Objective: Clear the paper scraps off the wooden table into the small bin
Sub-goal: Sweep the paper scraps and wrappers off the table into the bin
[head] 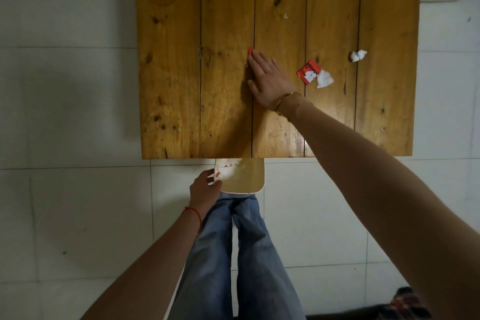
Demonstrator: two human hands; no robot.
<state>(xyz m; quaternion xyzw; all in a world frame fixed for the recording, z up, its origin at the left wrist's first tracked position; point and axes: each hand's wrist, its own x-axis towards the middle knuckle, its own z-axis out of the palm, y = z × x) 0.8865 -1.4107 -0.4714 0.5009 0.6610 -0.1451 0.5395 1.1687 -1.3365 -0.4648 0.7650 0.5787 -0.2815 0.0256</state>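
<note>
Mid-sweep: our right hand [268,80], fingers flat together, must drag red scrap [250,50] to the near table edge, where left hand [204,189] grips the bin [253,176].

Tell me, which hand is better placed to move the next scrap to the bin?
Right. The right hand lies flat on the table, fingertips at a red scrap. The left hand grips the bin under the near edge.

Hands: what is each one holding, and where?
Left hand grips the small bin by its left rim. Right hand holds nothing, lying flat on the table, fingertips at a red scrap.
</note>
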